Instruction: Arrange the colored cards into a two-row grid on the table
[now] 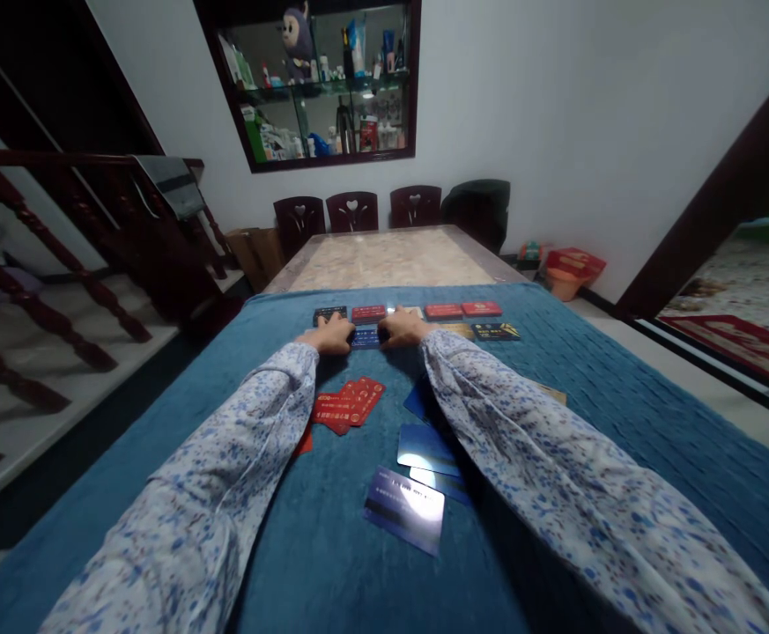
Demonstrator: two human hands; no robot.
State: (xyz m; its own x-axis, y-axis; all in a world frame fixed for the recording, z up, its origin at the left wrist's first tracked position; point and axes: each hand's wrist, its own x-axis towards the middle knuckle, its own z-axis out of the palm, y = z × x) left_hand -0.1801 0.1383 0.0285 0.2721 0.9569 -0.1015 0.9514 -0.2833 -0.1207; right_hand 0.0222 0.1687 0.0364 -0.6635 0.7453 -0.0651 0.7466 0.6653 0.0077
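Some blue cards (427, 447) partly behind right sleeve (556, 453)

arms (225, 484) outstretched | left hand (335, 335), right hand (406, 328): apart, palm-down, fingers (390, 330) bent

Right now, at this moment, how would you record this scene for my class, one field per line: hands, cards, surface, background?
Left hand: at the left end of a blue card; exact contact unclear
Right hand: at that card's right end; exact contact unclear
Far cards: two rows, partly hidden by the hands
Near cards: fanned red cards, several blue cards, one purple card nearest the camera
Surface: blue cloth over part of a table
Background: chairs, wall cabinet
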